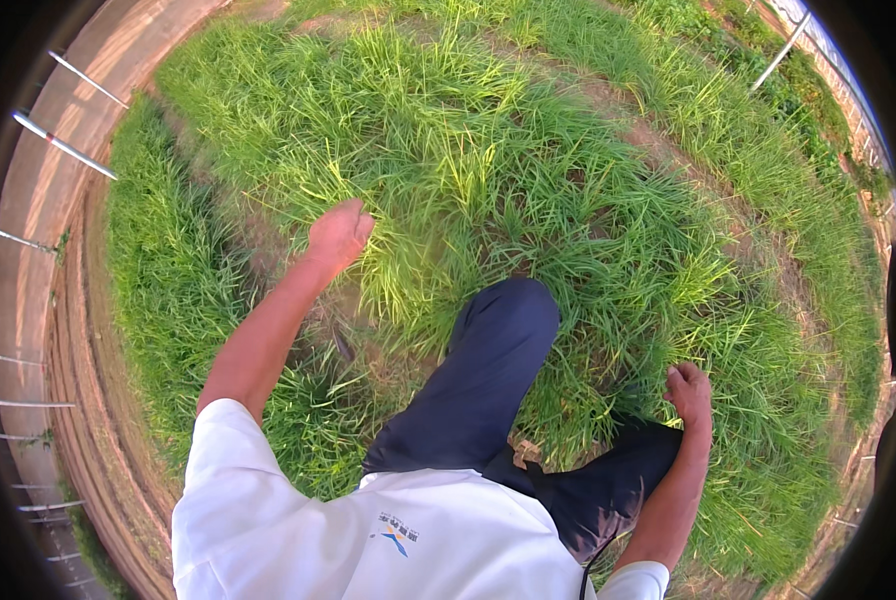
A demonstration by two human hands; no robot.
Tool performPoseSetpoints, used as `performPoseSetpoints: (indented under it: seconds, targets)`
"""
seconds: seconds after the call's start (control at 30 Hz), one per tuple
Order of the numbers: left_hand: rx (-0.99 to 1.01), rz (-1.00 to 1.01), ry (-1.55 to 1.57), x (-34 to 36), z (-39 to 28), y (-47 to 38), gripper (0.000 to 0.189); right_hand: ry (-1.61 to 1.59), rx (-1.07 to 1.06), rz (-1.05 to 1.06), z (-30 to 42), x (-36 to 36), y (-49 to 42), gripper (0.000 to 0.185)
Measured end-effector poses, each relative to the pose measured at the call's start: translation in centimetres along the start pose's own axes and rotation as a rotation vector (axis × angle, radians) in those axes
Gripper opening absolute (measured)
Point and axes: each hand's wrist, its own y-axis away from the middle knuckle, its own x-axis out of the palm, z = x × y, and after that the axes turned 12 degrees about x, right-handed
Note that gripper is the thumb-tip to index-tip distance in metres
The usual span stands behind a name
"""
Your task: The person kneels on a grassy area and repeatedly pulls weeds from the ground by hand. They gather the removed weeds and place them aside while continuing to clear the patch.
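My left hand (341, 231) is out over the left part of a bed of long, grass-like green plants (463, 172), its fingers curled. Yellow-green leaves stand just beside and below it; whether it holds any is hidden. On the right, my right hand (689, 391) hovers by the plants near my dark-trousered right knee, its fingers bent and partly curled. I cannot tell whether something lies in it. Between the hands, my other knee (519, 315) is bent over the leaves.
Bare soil strips (665, 154) run between the plant rows. At the left are a pale path (50, 187), metal poles (65, 146) and furrowed soil (92, 375). Another pole (780, 52) stands at the upper right. A dark cord (590, 566) hangs by my white shirt.
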Motion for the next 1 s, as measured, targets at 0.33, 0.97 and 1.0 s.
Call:
performPoseSetpoints:
  seconds: [0.33,0.97,1.0]
  targets:
    - [0.232,0.534,-0.698,2.3,-1.6,-6.4,0.028,-0.074,-0.002,0.024,-1.1,0.2,-0.8,0.027]
    - [0.142,0.207,-0.508,-0.2,9.6,-0.7,0.028,0.014,0.002,0.074,0.3,1.5,-1.4,0.025]
    - [0.201,0.214,-0.695,-0.3,11.4,-0.2,0.03,0.026,0.003,0.073,0.3,1.5,-1.3,0.025]
